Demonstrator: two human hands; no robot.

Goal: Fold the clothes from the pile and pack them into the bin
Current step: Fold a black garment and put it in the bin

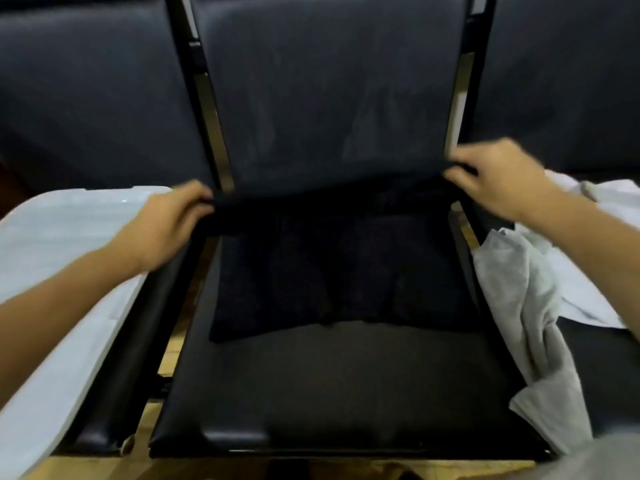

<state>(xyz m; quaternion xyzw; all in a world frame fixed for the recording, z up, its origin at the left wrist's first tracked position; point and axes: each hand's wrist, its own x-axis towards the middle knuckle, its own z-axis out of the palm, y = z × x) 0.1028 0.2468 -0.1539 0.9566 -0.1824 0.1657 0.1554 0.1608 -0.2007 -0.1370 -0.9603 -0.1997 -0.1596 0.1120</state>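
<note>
Our left hand (169, 223) and right hand (498, 178) each pinch the black garment's (339, 265) top edge. It hangs below our fingers, long axis running hand to hand, both equally near.

— What sits in the middle?

— A chair seat (311, 393), with its backrest (329, 91) rising behind it. A garment (339, 265) lies spread over the rear half of the seat; the front half is bare.

— And the hands?

— The left hand (169, 223) holds the garment's far left corner, the right hand (498, 178) its far right corner, both at the back edge of the seat.

— To the left?

— A bin (52, 271) stands on the neighbouring seat, just beside the middle chair.

— To the right?

— A pile of clothes (588, 265) lies on the right-hand seat; one piece (526, 323) hangs over onto the middle seat's right edge.
</note>
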